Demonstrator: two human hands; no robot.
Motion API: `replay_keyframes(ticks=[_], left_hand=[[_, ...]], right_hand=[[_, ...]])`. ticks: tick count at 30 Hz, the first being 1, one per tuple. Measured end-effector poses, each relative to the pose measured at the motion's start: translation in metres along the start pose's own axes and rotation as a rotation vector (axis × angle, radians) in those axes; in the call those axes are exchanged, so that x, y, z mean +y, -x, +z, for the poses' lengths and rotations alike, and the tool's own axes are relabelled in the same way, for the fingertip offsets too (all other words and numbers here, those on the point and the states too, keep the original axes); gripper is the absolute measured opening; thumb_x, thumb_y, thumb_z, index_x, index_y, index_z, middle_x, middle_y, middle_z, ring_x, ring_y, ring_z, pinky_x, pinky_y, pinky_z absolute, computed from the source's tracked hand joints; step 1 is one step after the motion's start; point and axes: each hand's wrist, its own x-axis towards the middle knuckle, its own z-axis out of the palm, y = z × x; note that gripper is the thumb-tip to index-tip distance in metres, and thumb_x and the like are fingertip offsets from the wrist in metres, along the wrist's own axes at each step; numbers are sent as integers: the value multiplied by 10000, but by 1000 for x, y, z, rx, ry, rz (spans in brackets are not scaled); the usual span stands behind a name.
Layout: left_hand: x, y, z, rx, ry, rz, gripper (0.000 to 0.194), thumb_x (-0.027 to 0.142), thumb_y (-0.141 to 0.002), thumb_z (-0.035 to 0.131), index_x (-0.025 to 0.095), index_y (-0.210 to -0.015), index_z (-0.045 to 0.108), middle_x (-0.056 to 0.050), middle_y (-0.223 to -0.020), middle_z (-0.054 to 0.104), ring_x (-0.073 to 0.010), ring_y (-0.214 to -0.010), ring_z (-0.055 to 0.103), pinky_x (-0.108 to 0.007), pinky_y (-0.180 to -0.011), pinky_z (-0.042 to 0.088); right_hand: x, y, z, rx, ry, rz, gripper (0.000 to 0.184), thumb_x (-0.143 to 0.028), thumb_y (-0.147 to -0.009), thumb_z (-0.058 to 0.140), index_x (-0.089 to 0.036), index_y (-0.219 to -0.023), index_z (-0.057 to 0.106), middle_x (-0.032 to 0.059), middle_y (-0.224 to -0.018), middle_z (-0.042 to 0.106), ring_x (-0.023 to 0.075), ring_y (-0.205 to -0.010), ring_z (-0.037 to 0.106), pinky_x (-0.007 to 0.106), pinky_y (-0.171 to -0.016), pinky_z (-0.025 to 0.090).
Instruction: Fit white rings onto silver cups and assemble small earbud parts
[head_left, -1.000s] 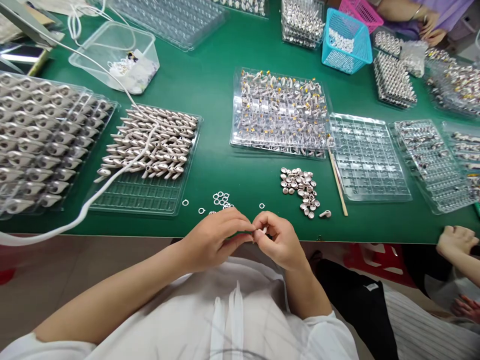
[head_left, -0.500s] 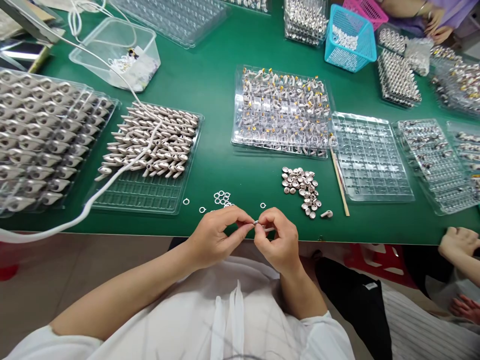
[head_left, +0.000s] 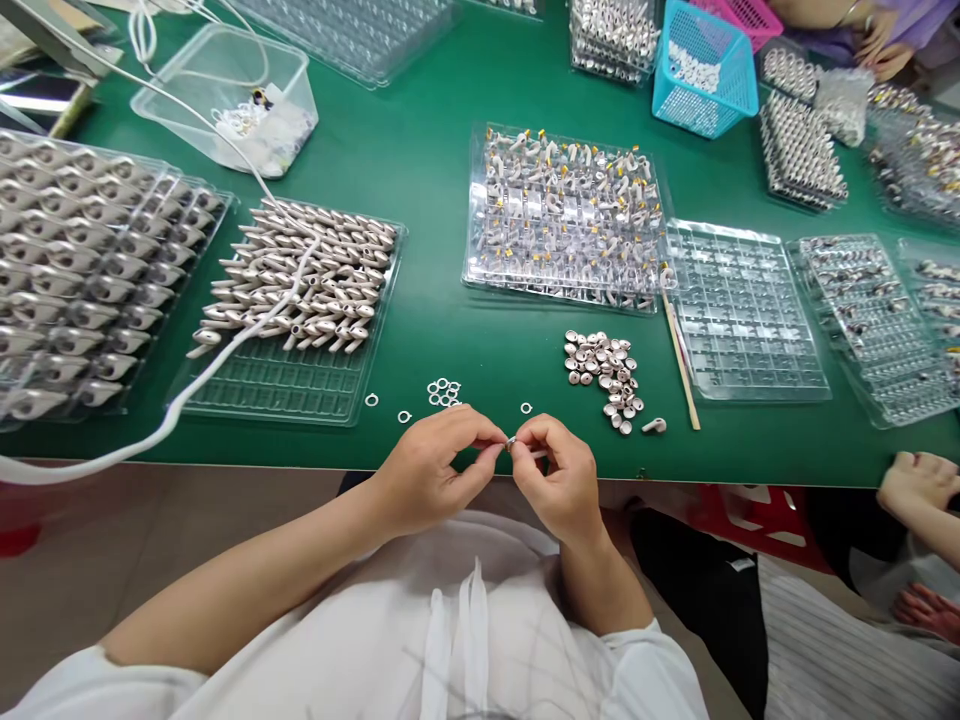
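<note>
My right hand [head_left: 559, 475] is closed in a pinch on a small earbud [head_left: 538, 454], whose pale stem shows beneath the fingers. From the other side, my left hand [head_left: 439, 465] pinches the same piece between thumb and forefinger; fingertips cover most of it. Just beyond the left hand lie several small white rings [head_left: 444, 392], with one single ring [head_left: 526, 408] farther right. A heap of cup-shaped earbud caps [head_left: 600, 360] is to the right of my hands, beside a loose earbud shell [head_left: 654, 425].
Left, a white cable [head_left: 247, 338] crosses a tray [head_left: 285, 392] of earbud shells. A stacked tray of small parts [head_left: 570, 215] stands ahead, a clear tray [head_left: 750, 310] and thin stick [head_left: 681, 365] to its right. Behind are a blue basket [head_left: 705, 95] and plastic box [head_left: 225, 100]. Co-workers' hands [head_left: 919, 485] show at right.
The view has shifted slightly. Both hands stay pinched together at the earbud, with only a slight movement of the fingertips; the parts on the table lie as before.
</note>
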Motion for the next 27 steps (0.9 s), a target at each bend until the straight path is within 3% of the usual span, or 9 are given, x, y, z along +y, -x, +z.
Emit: replay_keyframes(ticks=[8, 23, 27], left_hand=[[2, -1, -4, -74, -41, 0, 100, 107, -901, 527, 158, -859, 602, -17, -740, 638, -135, -682, 561, -257, -661, 446], [10, -4, -13, -246, 189, -110, 152, 133, -899, 461, 159, -813, 584, -25, -756, 623, -117, -667, 553, -231, -645, 462], [11, -4, -13, -238, 161, -117, 132, 126, -888, 475, 164, -808, 572, -9, -739, 619, -104, -646, 559, -211, -623, 464]], right_hand=[[1, -2, -6, -108, -89, 71, 99, -188, -846, 580, -190, -749, 560, -18, -720, 547, 89, -576, 458, 226, -525, 371], [8, 0, -12, -307, -441, 199, 140, -291, -860, 637, -195, -770, 588, 1, -749, 578, 116, -630, 486, 249, -556, 355], [9, 0, -10, -347, -528, 207, 162, -321, -843, 675, -196, -765, 608, 4, -750, 588, 117, -618, 486, 251, -545, 356]])
